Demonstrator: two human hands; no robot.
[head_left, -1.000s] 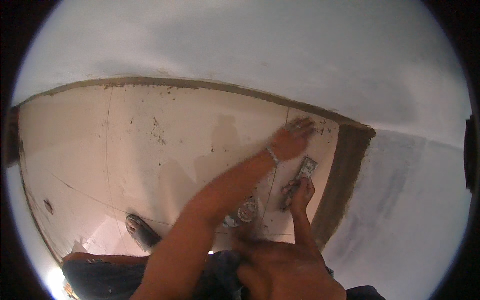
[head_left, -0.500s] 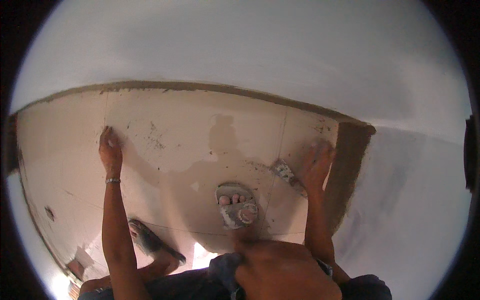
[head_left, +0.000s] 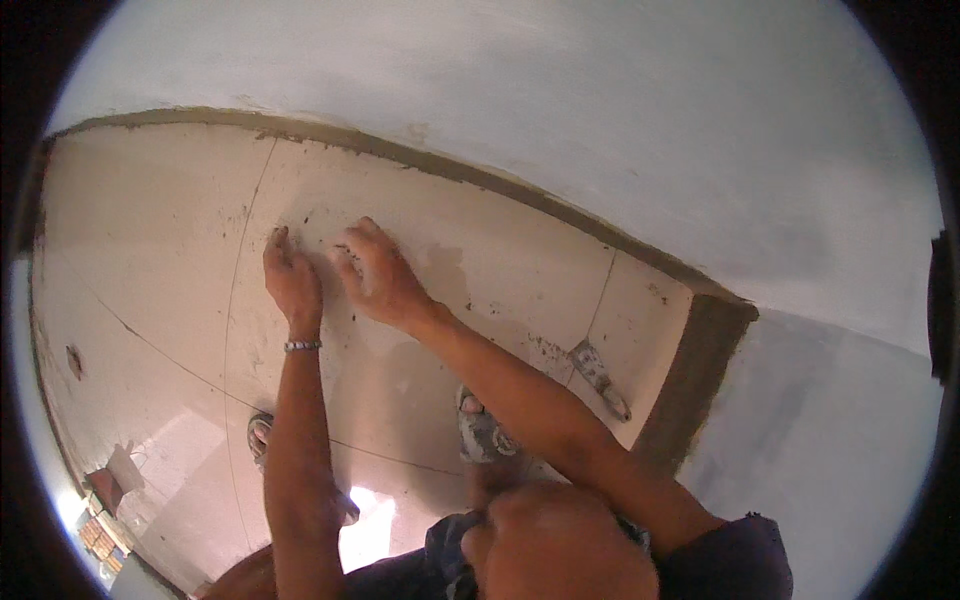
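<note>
Over the pale tiled floor (head_left: 520,280), both my hands are close together in front of me. My left hand (head_left: 293,280), with a beaded bracelet (head_left: 303,346) on its wrist, has its fingers drawn together; whatever they hold, if anything, is hidden. Just to its right, my right hand (head_left: 385,283) is low over the tile, thumb and fingers bent and apart, with small dark crumbs beside the fingertips. A mortar-smeared scraper (head_left: 597,377) lies on the floor at the right, away from both hands.
A brown mortar strip (head_left: 480,183) runs along the foot of the white wall (head_left: 560,90), and a wider mortar band (head_left: 700,375) edges the floor at right. My sandalled foot (head_left: 487,430) is near the middle. A reddish-brown piece (head_left: 104,488) lies lower left.
My right hand has swung left from beside the scraper to near my left hand. My left hand has shifted right in the picture, and the whole view has tilted.
</note>
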